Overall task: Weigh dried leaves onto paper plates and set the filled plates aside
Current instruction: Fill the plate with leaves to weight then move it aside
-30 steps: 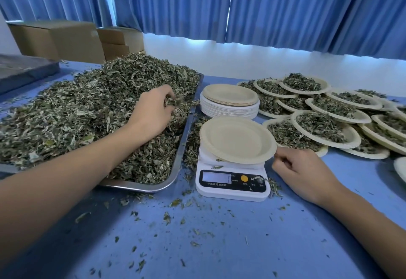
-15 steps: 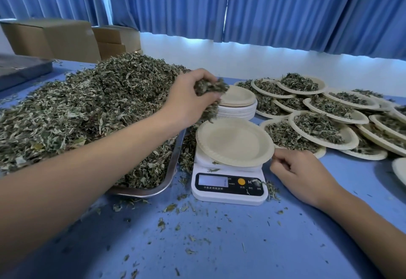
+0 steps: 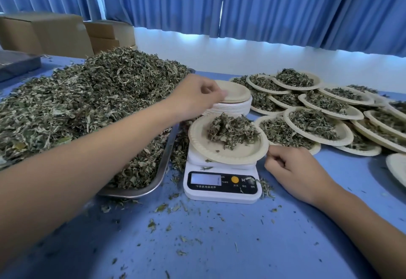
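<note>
**Item: paper plate on the scale.** We found it seated on the white platform, between the metal tray and the filled plates. A mound of dried leaves lay on its far half, and the near half was bare. We could not read the scale's display.

**Handling.** We judged the plate light and thin, likely to flex if pinched at one edge. The leaves looked loose and crumbly, ready to slide or scatter at any tilt. We would lift it by the bare near rim, with support on the opposite side, and carry it level.

**Left hand.** It hovered above the plate's far-left edge, in front of the stack of empty plates. The fingers were loosely curled, and we saw nothing held.

**Right hand.** It rested on the blue table just beside the plate's right rim. The fingers were curled under and gripped nothing. We could not tell whether a fingertip met the rim.

**Stock.** A leaf heap overfilled the tray, and crumbs were strewn around the scale.
</note>
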`<state>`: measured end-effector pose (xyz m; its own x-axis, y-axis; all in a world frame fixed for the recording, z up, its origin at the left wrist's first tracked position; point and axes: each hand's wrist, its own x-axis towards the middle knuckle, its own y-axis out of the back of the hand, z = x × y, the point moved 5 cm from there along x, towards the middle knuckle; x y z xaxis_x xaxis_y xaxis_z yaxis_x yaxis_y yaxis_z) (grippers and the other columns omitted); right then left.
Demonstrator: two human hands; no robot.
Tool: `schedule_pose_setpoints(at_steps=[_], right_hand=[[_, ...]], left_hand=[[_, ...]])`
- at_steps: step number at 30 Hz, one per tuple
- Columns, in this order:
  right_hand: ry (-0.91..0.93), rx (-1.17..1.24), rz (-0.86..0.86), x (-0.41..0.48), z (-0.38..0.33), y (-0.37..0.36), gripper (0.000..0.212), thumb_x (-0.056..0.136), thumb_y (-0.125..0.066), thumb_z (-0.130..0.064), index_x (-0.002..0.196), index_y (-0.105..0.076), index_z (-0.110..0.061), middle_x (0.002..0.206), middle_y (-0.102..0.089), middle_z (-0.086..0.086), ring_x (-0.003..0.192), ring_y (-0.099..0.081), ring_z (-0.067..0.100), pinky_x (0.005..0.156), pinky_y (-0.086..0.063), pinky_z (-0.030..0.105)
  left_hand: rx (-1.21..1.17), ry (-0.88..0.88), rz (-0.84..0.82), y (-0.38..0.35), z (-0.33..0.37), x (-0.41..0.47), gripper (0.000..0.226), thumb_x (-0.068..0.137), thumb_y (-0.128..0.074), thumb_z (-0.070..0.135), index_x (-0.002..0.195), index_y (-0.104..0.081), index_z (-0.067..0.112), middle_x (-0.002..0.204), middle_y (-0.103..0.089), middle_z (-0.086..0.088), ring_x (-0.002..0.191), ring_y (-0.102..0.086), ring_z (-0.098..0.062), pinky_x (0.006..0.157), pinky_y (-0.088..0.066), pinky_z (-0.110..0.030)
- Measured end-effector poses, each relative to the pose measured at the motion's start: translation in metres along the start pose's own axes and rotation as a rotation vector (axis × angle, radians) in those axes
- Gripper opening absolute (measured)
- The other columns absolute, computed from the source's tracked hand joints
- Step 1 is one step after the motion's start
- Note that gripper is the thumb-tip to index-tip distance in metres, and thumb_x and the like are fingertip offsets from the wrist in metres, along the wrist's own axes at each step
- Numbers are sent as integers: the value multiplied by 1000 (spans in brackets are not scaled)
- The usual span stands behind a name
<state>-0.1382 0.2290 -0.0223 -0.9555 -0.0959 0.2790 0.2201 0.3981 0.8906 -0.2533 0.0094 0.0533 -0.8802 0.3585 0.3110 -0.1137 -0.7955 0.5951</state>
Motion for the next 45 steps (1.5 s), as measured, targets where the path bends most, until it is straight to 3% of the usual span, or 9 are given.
schedule_pose_setpoints(at_steps=[6,8,10,20,26,30,35,39,45], right_hand=[[-3,-1,-19,-1,3,-1,33,92,-55,-15,62,-39,-15,52,-42,7,50,-32,15,53,-29,38],[-8,-1,-26,-1,4,-2,32,92,-55,-14,63,-41,-14,54,-44,10,50,-32,15,54,-28,38],[-10,-6,-27,-1,3,-3,31,92,-55,-14,64,-42,-12,54,-44,11,50,-31,15,54,-27,37],[-10,31,-24,-1,0,-1,32,91,-55,-11,62,-41,-14,53,-42,12,48,-28,13,53,-28,37],[-27,77,2,1,4,-1,28,90,-53,-14,64,-42,-8,55,-43,13,51,-29,14,53,-26,36],[-88,239,98,1,12,1,31,95,-51,-16,64,-53,-10,53,-52,10,48,-40,13,50,-34,28],[-186,569,147,4,17,-2,45,104,-54,-38,65,-63,-15,52,-59,6,40,-42,9,42,-35,15],[-269,744,91,4,16,-3,43,102,-60,-34,65,-65,-14,56,-59,10,36,-40,14,38,-32,20],[-458,1037,-31,-6,4,-2,23,98,-67,-21,85,-58,-4,68,-66,15,44,-55,19,37,-38,24]], left_hand=[[649,253,-129,41,-67,8,18,96,-63,20,112,-69,17,113,-69,-4,92,-65,-22,82,-53,-33],[729,345,-258,38,-89,-1,30,96,-64,25,125,-63,17,118,-67,-7,87,-66,-21,75,-54,-31],[756,329,-244,34,-101,-4,37,96,-64,28,132,-59,20,128,-64,-7,100,-65,-25,88,-55,-37],[716,242,-23,26,-91,-8,24,90,-61,1,110,-71,11,102,-68,-15,80,-63,-33,73,-55,-39],[735,181,100,29,-81,-12,24,91,-61,13,112,-68,23,117,-64,-9,89,-63,-31,77,-55,-41],[465,-9,326,36,-61,-15,12,97,-55,24,94,-67,22,83,-68,2,72,-63,-21,68,-57,-40],[219,23,138,16,-49,-14,19,95,-61,41,84,-62,24,61,-66,2,53,-59,-11,54,-47,-29],[346,32,21,4,-46,-16,15,91,-70,34,80,-67,23,60,-59,13,56,-54,-5,52,-36,-25],[143,96,29,0,-36,-16,9,90,-75,21,84,-71,15,39,-52,18,35,-45,3,49,-32,-24]])
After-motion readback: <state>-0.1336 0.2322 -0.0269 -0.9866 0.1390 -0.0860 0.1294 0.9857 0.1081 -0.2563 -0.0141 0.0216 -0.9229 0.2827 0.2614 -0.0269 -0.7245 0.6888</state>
